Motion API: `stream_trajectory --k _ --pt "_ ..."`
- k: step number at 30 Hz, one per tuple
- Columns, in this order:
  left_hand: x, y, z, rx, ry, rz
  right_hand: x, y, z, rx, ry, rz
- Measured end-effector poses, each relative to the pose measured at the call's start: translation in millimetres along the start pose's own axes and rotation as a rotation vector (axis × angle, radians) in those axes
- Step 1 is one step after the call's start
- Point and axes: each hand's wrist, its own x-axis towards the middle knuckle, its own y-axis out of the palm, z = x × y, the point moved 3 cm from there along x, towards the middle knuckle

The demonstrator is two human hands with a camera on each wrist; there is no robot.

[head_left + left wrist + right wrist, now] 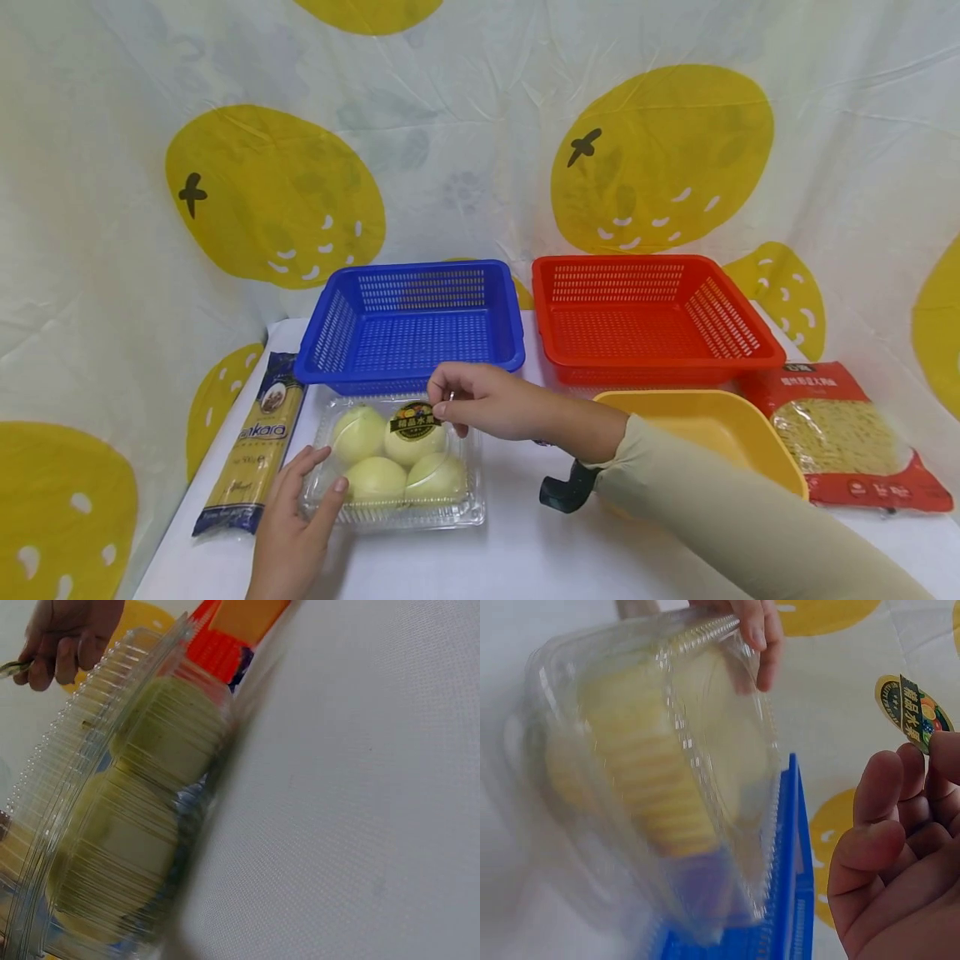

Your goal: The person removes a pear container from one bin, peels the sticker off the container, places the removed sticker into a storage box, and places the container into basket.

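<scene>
A clear plastic clamshell box (pixel 474 492) of round, pale yellow-green fruits (pixel 375 479) sits on the white table. My left hand (pixel 296 508) rests against its left side, thumb and fingers spread along the near left corner. Above the lid, my right hand (pixel 495 404) pinches a round black-and-gold sticker (pixel 913 712) with fruit pictures and Chinese characters between thumb and fingertips. In the right wrist view the sticker stands apart from the lid, held by its edge. Only the edge of the sticker shows in the left wrist view.
A blue basket (pixel 420 385) stands behind the box, with a red basket (pixel 660 372) to its right. A yellow bin (pixel 697 417) sits partly under my right forearm. A spaghetti packet (pixel 258 442) lies left, and a red pasta bag (pixel 847 433) at far right.
</scene>
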Motion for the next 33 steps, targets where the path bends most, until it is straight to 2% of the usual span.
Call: stream_trajectory --k 9,15,21,33 --pt "0.9 -0.6 1.8 0.007 -0.006 0.007 -28.7 -33.0 -9.4 -0.013 0.065 -0.019" --pt "1.0 -0.9 1.7 0.004 -0.001 0.004 -49.2 -57.7 -24.1 0.003 0.096 -0.027" --pt "1.5 -0.9 0.8 0.003 0.004 0.007 -75.4 -83.9 -41.7 0.004 0.149 -0.001" --pt "1.1 -0.8 0.5 -0.006 0.028 -0.007 -125.9 -134.9 -70.0 -0.07 0.289 0.046"
